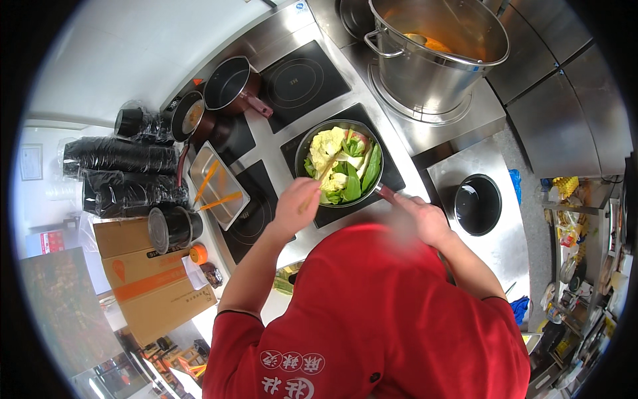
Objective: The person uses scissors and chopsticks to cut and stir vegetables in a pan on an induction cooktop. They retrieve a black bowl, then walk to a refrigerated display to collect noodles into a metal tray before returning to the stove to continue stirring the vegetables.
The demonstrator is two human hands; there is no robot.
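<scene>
A dark saucepan (300, 164) stands on an induction hob (325, 218) before me. It is filled with pale cabbage leaves (326, 143), green leaves (353, 184) and other greens. My left hand (298, 198) grips a light wooden stick-like utensil (326, 172), probably chopsticks, whose tip reaches among the leaves. At the pan's lower right, the brown handle (386, 193) runs into my right hand (423, 215), which is closed around it. The leaves hide the bottom of the pan.
A big steel stockpot (423, 82) with orange liquid stands at upper right. A black bowl (477, 204) sits on the right counter. To the left are an empty saucepan (229, 82), a smaller pan (187, 117), a steel tray (224, 187) with orange utensils, and wrapped black containers (122, 155).
</scene>
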